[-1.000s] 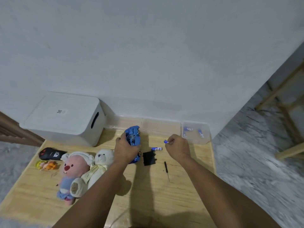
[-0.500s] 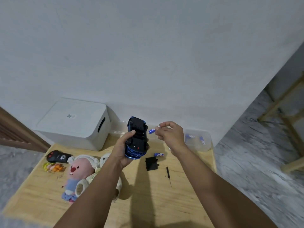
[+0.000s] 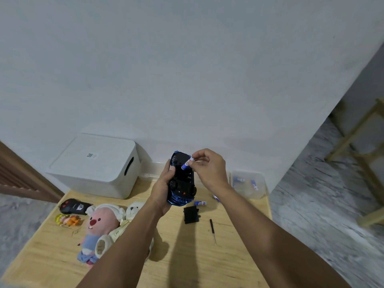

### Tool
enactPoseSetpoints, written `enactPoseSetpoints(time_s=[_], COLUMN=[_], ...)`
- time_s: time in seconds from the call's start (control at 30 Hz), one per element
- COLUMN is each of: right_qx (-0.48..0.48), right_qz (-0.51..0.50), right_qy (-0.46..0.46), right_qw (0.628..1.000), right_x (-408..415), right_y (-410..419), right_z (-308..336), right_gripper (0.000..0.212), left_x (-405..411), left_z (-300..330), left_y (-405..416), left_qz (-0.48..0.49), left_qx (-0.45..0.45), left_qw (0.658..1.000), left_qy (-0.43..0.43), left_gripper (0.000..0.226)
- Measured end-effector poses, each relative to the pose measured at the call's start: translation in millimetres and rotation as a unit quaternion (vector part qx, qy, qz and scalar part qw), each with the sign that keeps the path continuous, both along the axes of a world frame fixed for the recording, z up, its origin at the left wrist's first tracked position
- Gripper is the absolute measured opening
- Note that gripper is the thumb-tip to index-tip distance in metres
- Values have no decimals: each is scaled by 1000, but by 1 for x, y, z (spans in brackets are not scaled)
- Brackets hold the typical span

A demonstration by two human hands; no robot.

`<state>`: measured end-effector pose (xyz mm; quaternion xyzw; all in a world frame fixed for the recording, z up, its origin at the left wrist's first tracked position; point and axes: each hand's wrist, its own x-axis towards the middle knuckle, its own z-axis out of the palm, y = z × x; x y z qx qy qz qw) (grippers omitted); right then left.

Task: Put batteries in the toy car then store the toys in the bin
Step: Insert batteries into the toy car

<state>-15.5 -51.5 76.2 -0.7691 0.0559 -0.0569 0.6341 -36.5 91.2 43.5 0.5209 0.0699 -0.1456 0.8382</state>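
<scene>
Item one: blue plastic toy car (image 3: pixel 181 179), held above the light wooden bench (image 3: pixel 187 256) with its black underside turned up toward the person. Left hand (image 3: pixel 163 190) grips it from the left side, thumb laid on the underside, fingers wrapped beneath. Right hand (image 3: pixel 208 168) pinches a small blue-and-white cylindrical battery (image 3: pixel 186 164) between thumb and fingertips, tilted, its lower end touching or just over the car's underside; which of the two I cannot tell.

Item two: second blue-and-white battery (image 3: pixel 200 203), lying on the bench just below the car; a third (image 3: pixel 216 198) partly hidden beside the right wrist.

Item three: black rectangular plastic cover (image 3: pixel 191 214), flat on the bench, near the loose battery.

Item four: slim black-handled screwdriver (image 3: pixel 212 230), lying to the right of the cover, apart from it.

Item five: clear plastic tub (image 3: pixel 248 185) at the far right corner against the wall, with blue-and-white pieces inside.

Item six: white lidded plastic storage bin (image 3: pixel 94 165) with a slot handle, far left corner, lid on.

Item seven: pink plush beaver in a white hood (image 3: pixel 99 227) and cream plush bear (image 3: pixel 135 208), lying together on the left side, partly behind the left forearm.

Item eight: black remote controller (image 3: pixel 73 206) and small yellow-orange figure toy (image 3: pixel 67 219), near the left edge.
</scene>
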Motion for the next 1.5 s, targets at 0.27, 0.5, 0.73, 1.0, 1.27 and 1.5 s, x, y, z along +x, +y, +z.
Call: enactPoseSetpoints(time_s=[0.27,0.5,0.73,1.0,1.27,1.5], right_qx=[-30,-48,-45,50,35,18], right_qz=[-41,-47,-38,-19,-95,-107], right_qy=[-6,-9,11,8,-10,4], right_qw=[999,998,998,999,995,994], right_x=[-1,-2,-12,-12,-10,-15], right_y=[3,-1,3,-1,-3,0], right_z=[-5,-12,-17,-9,-14,-20], right_gripper=[12,11,7,10,12,13], left_x=[3,3,0,-2,0,0], left_z=[4,4,8,11,10,5], left_y=[-7,-7,-15,-14,-14,-18], left_qz=[-12,-12,-11,-2,7,6], left_qx=[43,27,25,32,36,33], left_qw=[999,999,999,999,998,999], left_qy=[-28,-25,-46,-43,-59,-43], left_gripper=[40,40,42,41,41,41])
